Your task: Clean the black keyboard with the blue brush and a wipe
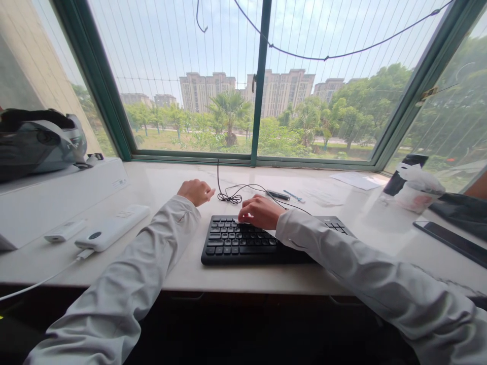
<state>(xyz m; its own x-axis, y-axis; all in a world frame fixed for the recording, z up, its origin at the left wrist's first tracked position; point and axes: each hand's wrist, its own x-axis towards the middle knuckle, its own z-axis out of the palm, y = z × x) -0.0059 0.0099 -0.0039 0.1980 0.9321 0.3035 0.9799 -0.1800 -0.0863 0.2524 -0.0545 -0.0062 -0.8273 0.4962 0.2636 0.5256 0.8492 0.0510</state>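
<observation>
A black keyboard [243,243] lies on the white counter in front of me. My right hand [262,210] is over its upper left keys, fingers bent down and pinched on a thin white wipe or tissue [236,220], mostly hidden beneath the hand. To the left of the keyboard's far corner, my left hand [196,191] is loosely curled near the counter, with nothing visible in it. A coiled black cable [229,196] sits between the two hands, beyond the keyboard. My right forearm covers much of the keyboard's right half.
At left are a white power bank [112,228] with a plugged-in cable, a small white device [65,230] and a white box [95,185] bearing a dark headset-like object [41,142]. A black pen-like tool [278,195], plastic cup [416,195] and phone [454,241] lie rightward. Windows stand behind.
</observation>
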